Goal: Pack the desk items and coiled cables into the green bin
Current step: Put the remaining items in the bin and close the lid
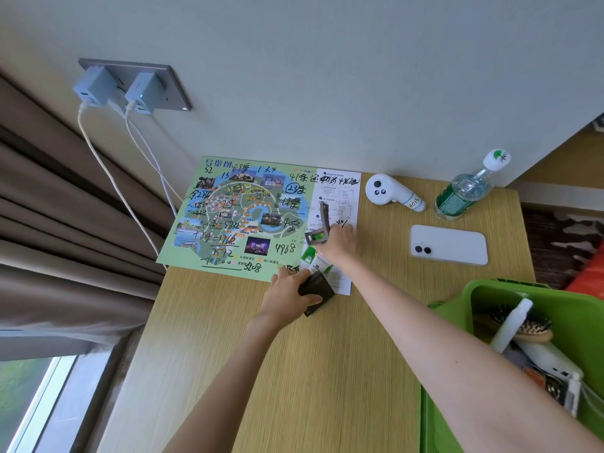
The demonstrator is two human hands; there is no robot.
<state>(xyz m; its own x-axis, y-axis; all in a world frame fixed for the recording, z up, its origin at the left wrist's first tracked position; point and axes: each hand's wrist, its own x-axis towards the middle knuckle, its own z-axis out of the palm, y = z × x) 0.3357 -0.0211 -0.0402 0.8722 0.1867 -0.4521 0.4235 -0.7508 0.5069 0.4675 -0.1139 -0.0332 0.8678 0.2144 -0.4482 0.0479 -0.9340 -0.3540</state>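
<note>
At frame center, the left hand (pixel 287 291) fingers clamp a black wallet (pixel 316 291) on the desk (pixel 327 354); the right hand (pixel 340 241) fingers pinch a grey clip (pixel 318 230).

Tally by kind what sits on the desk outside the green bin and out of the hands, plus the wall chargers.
Wall chargers: 2
Phones: 1
White handheld controllers: 1
Water bottles: 1
Printed map sheets: 1
Total: 6
</note>
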